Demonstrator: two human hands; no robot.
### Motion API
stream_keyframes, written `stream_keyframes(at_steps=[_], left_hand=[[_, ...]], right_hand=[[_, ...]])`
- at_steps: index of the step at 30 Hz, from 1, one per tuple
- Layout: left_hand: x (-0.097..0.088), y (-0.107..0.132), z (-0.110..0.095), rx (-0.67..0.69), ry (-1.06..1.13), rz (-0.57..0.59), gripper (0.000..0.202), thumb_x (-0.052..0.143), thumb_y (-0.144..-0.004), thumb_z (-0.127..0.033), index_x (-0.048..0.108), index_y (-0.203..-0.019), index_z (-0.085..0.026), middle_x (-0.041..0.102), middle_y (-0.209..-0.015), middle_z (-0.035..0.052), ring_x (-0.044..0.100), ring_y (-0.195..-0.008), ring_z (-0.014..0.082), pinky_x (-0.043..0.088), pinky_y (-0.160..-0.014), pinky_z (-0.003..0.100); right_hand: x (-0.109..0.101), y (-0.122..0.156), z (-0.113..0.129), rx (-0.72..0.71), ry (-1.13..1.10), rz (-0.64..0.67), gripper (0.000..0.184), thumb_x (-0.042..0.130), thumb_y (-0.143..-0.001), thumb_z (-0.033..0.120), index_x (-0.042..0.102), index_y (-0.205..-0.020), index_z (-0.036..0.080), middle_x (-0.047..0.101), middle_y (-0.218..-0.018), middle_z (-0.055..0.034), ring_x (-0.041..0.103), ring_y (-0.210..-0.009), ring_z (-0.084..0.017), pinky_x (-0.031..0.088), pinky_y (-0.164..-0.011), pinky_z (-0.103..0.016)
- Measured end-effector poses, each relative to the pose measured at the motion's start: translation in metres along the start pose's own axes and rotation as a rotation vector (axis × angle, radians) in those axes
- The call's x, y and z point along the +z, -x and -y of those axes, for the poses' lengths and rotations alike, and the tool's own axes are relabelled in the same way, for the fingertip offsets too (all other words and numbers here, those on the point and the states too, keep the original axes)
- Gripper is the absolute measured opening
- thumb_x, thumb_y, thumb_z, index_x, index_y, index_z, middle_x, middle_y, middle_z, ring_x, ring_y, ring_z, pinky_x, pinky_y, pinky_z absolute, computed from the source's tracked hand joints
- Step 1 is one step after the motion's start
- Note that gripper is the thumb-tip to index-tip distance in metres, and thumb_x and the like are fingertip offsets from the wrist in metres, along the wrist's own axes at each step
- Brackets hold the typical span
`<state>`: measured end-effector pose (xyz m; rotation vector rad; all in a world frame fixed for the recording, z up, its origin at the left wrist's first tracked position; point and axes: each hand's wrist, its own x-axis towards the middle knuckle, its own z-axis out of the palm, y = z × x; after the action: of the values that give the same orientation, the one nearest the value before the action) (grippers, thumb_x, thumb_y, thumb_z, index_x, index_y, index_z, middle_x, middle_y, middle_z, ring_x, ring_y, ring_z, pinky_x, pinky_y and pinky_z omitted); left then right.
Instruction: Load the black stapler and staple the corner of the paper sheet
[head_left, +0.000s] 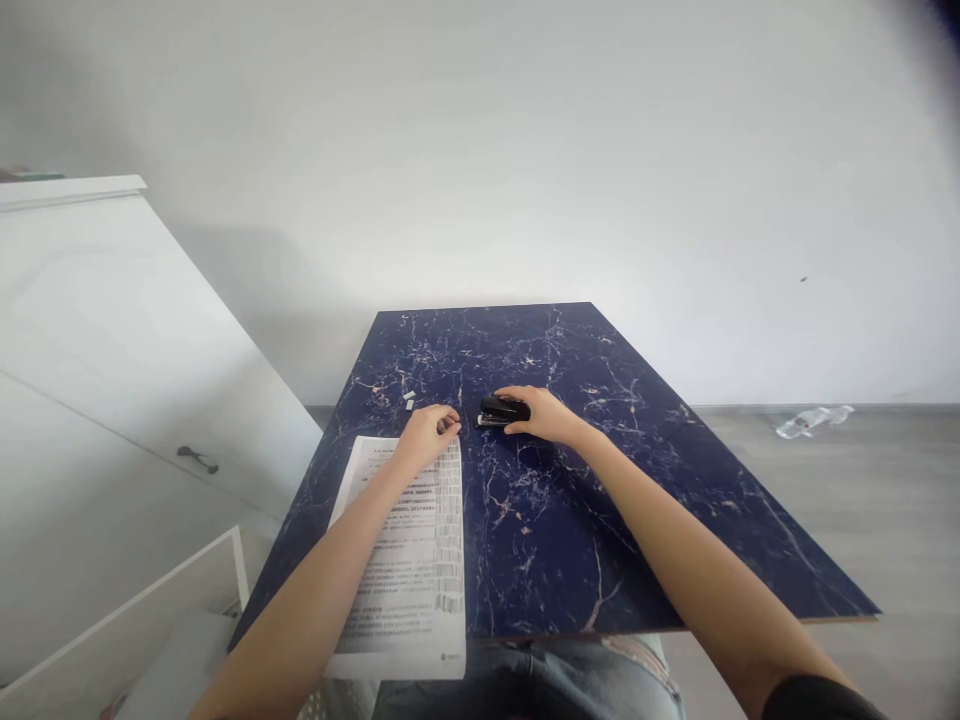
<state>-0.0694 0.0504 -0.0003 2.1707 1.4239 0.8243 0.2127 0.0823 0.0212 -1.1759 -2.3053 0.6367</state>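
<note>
Lying on the left part of the dark blue marbled table (pixel 525 560) are printed paper sheets (pixel 405 600), whose near edge overhangs the table's front. At their upper right corner rests my left hand (pixel 430 432), fingers curled together; whether they pinch the paper corner or something small is hidden. To its right, my right hand (pixel 541 412) grips a black stapler (pixel 501 409) from the right side, thumb below and fingers over the top. The stapler's front end points left, a short gap from the paper. Two small pale pieces (pixel 409 400) lie beyond my left hand.
A white cabinet (pixel 112 300) with a dark handle (pixel 197 460) stands at the left. The far table edge is close to a pale wall (pixel 487 150). On the floor to the right lies a clear plastic bottle (pixel 814 421). A white frame (pixel 150 600) stands at lower left.
</note>
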Motion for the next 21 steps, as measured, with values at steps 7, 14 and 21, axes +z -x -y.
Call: stream_keyframes(at_steps=[7, 14, 21], left_hand=[[-0.024, 0.004, 0.011, -0.18, -0.329, -0.248, 0.014, 0.052, -0.09, -0.025, 0.065, -0.086, -0.022, 0.07, -0.088, 0.0047, 0.063, -0.075, 0.0194, 0.046, -0.07, 0.03], [-0.025, 0.006, 0.017, -0.249, -0.42, -0.268, 0.013, 0.051, -0.092, -0.026, 0.063, -0.094, -0.022, 0.067, -0.095, 0.0071, 0.064, -0.086, 0.0223, 0.044, -0.072, 0.03], [-0.021, 0.007, 0.011, -0.217, -0.377, -0.253, 0.011, 0.051, -0.092, -0.024, 0.062, -0.092, -0.022, 0.065, -0.094, 0.0057, 0.063, -0.084, 0.0211, 0.043, -0.072, 0.03]], right_hand=[[-0.012, 0.033, -0.036, 0.323, -0.34, -0.183, 0.038, 0.053, -0.094, 0.048, 0.072, -0.11, 0.02, 0.074, -0.11, -0.0082, 0.069, -0.083, -0.018, 0.057, -0.069, -0.028], [0.007, 0.035, -0.028, 0.505, -0.881, -0.081, 0.036, 0.056, -0.095, 0.046, 0.066, -0.118, 0.02, 0.072, -0.107, -0.0113, 0.066, -0.053, -0.012, 0.056, -0.047, -0.024], [0.016, 0.031, -0.02, 0.545, -1.115, -0.067, 0.031, 0.059, -0.097, 0.036, 0.062, -0.12, 0.015, 0.066, -0.124, -0.0176, 0.077, -0.084, -0.026, 0.066, -0.079, -0.036]])
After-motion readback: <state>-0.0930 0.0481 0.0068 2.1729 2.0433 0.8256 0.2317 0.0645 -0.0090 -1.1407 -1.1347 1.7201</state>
